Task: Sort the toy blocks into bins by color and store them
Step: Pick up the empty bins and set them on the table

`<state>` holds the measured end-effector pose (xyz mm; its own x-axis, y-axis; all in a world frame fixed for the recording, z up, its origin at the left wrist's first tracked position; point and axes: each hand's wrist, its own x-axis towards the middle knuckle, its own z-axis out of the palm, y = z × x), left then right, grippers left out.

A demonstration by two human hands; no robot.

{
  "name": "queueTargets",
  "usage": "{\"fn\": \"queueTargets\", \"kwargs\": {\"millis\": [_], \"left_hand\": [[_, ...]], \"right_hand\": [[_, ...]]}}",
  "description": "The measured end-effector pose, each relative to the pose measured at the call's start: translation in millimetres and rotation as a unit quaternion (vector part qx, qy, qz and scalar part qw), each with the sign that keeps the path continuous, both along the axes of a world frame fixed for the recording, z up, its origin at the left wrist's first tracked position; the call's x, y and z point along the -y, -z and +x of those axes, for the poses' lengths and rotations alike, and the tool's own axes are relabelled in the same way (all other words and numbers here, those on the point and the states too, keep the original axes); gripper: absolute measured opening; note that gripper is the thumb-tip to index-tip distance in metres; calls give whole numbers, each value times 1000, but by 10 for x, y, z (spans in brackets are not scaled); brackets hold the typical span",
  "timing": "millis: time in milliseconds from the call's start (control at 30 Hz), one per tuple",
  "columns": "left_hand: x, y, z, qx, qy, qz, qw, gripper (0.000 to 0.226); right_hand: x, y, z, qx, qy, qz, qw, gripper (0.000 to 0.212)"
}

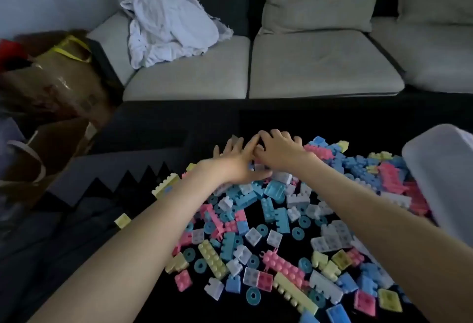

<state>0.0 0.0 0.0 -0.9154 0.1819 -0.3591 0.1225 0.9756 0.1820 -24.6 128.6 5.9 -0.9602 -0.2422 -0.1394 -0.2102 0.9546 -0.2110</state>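
Observation:
A wide heap of pastel toy blocks (276, 223) in blue, pink, yellow and white, with teal rings among them, covers a dark surface in front of me. Both arms reach forward over the heap. My left hand (234, 157) lies flat at the heap's far edge with its fingers spread and straight. My right hand (277, 150) sits just to its right, fingers bent down onto the blocks, touching the left hand's fingers. Whether it holds a block is hidden. A translucent white plastic bin (440, 174) pokes in at the right edge.
A light grey sofa (320, 67) with a crumpled white cloth (171, 26) stands behind the dark surface. Brown paper bags (51, 87) sit at the left. Two stray yellow blocks (166, 184) lie left of the heap.

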Motion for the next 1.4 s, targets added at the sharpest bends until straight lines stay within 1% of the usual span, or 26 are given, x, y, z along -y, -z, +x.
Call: {"fn": "queueTargets", "kwargs": {"millis": [67, 133, 200, 300, 400, 467, 500, 600, 633, 700, 767, 867, 1000, 1033, 1100, 1167, 1233, 1333, 1400], "left_hand": [[-9, 73, 27, -9, 15, -7, 1000, 98], [13, 147, -3, -35, 29, -3, 999, 100], [17, 163, 13, -45, 45, 14, 998, 99], [32, 127, 58, -62, 53, 12, 997, 85], [102, 68, 158, -62, 43, -33, 997, 66], [116, 27, 231, -67, 29, -54, 996, 61], [69, -6, 273, -83, 30, -57, 994, 59], [-227, -136, 381, -161, 67, -8, 985, 56], [-349, -191, 416, -172, 79, 12, 982, 56], [-614, -283, 524, -182, 104, 32, 977, 50], [-838, -336, 650, -190, 116, 48, 974, 40], [-1141, -385, 871, -176, 119, 94, 973, 33], [-1454, -449, 1107, -162, 153, 114, 968, 42], [-1517, -468, 1162, -162, 158, 118, 967, 45], [-1639, -516, 1272, -165, 162, 134, 964, 44], [-1741, -554, 1347, -159, 155, 155, 963, 40], [-1841, -590, 1405, -153, 140, 172, 963, 39], [-1949, -621, 1456, -143, 111, 225, 957, 37], [-2006, -635, 1489, -133, 97, 276, 947, 30]], "right_hand": [[4, 85, 33, 17, -7, 14, 1000, 53], [-17, 162, 54, 3, -8, 24, 1000, 52], [-27, 209, 76, -6, -8, 13, 1000, 51], [-83, 215, 117, -27, -14, -7, 1000, 51], [-154, 216, 191, -29, -18, -4, 999, 54], [-185, 184, 251, -22, -13, 4, 1000, 56], [-205, 143, 300, -29, -11, 3, 1000, 57], [-270, -2, 466, -81, -15, -8, 997, 54], [-311, -63, 531, -93, -13, -12, 996, 52], [-484, -190, 707, -110, 9, -15, 994, 52], [-693, -302, 874, -127, 36, -5, 991, 53], [-1075, -461, 1137, -142, 76, 10, 987, 53], [-1629, -627, 1370, -199, 175, 46, 963, 50], [-1773, -655, 1420, -201, 212, 65, 954, 52], [-2058, -687, 1545, -159, 290, 86, 940, 56], [-2296, -676, 1649, -90, 344, 36, 934, 49], [-2480, -644, 1730, -55, 351, -26, 934, 34], [-2623, -632, 1764, -71, 358, -64, 929, 23], [-2685, -618, 1788, -83, 375, -95, 919, 15]]}}
